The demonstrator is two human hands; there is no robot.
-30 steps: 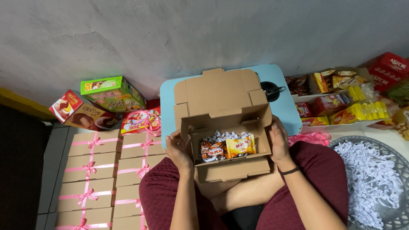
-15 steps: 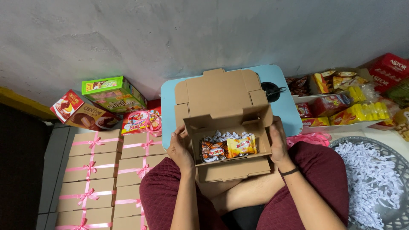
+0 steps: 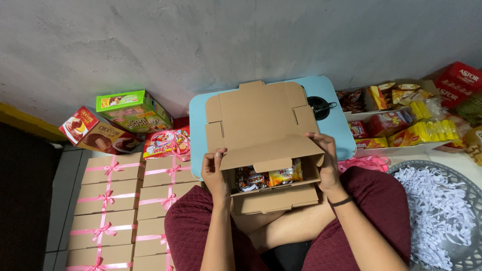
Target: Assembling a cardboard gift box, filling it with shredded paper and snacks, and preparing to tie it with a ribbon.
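Both hands hold the open brown cardboard box (image 3: pixel 271 150).
Left hand (image 3: pixel 215 173) grips its left wall; right hand (image 3: pixel 326 163) grips its right wall, snack packets (image 3: pixel 268 176) between them.

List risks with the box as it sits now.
1. The box rests on the lap, held only at its sides by the left hand and right hand; it could tip.
2. The inner flap folds over the snack packets; it might crush or catch them.
3. The front flap hangs open, so packets could slide out.
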